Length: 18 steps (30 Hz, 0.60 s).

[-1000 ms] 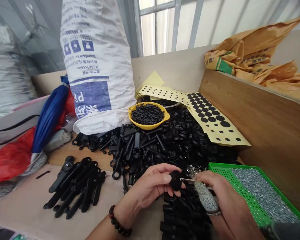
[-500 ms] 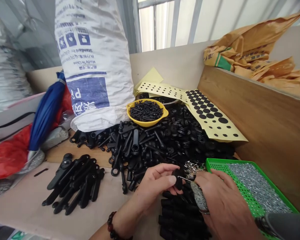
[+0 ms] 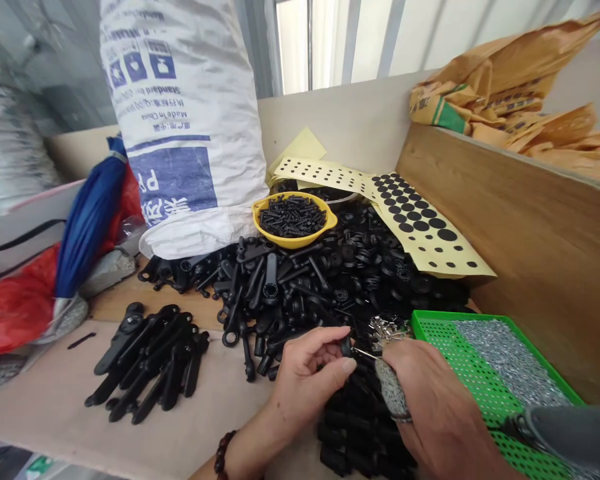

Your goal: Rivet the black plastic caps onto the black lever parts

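Observation:
My left hand point(image 3: 313, 373) is closed, its thumb and fingertips pinching a small black round plastic part point(image 3: 347, 345). My right hand point(image 3: 437, 400) is closed too, and a thin metal rod point(image 3: 364, 353) runs from its fingertips to the black part. A grey speckled wrapping or cover point(image 3: 393, 390) shows at the fingers of that hand; what exactly it is I cannot make out. Under both hands lie stacked black tubular parts point(image 3: 350, 427). Small silver metal pieces point(image 3: 385, 330) are heaped just behind the right hand.
A green perforated tray point(image 3: 445, 340) with many small silver pieces stands at right, a grey tool body point(image 3: 565, 430) over it. Black plastic parts point(image 3: 270, 287) are piled behind, around a yellow bowl point(image 3: 295, 241). Black handle-like parts point(image 3: 150, 363) lie left. A wooden board point(image 3: 505, 220) bounds the right.
The black part has turned and shifted slightly left and up in my left hand. My right hand has moved slightly left with the rod still against the part.

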Motion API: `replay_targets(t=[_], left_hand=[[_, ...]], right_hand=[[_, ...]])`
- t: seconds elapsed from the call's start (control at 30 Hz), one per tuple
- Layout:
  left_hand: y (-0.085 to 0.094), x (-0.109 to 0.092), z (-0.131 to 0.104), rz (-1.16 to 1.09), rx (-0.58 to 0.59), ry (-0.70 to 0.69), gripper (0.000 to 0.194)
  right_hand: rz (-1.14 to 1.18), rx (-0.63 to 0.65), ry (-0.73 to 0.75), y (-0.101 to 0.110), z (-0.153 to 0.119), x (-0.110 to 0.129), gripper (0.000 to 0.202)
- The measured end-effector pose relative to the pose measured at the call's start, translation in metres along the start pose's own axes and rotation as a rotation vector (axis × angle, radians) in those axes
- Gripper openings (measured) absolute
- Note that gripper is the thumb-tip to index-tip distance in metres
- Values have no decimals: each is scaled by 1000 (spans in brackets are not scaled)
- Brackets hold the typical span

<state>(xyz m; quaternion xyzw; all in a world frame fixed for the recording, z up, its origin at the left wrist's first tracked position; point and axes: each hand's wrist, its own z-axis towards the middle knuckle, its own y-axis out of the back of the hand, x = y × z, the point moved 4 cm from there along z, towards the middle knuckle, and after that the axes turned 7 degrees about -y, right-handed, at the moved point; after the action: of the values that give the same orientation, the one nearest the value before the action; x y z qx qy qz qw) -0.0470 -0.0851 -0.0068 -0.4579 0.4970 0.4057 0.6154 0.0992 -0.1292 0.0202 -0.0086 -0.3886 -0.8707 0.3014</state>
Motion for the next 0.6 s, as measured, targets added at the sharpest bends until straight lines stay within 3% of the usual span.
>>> replay_targets(t=[0.2, 0.37, 0.6], left_hand=[[3, -4, -4, 115, 3, -148, 30], [-4, -16, -9, 329, 108, -328, 29], [-3, -1, -12, 360, -72, -206, 27]], right_hand=[[-25, -33, 0, -3, 1, 5, 20], [93, -10, -57, -9, 3, 6, 19], [132, 35, -58, -19, 1, 9, 20]])
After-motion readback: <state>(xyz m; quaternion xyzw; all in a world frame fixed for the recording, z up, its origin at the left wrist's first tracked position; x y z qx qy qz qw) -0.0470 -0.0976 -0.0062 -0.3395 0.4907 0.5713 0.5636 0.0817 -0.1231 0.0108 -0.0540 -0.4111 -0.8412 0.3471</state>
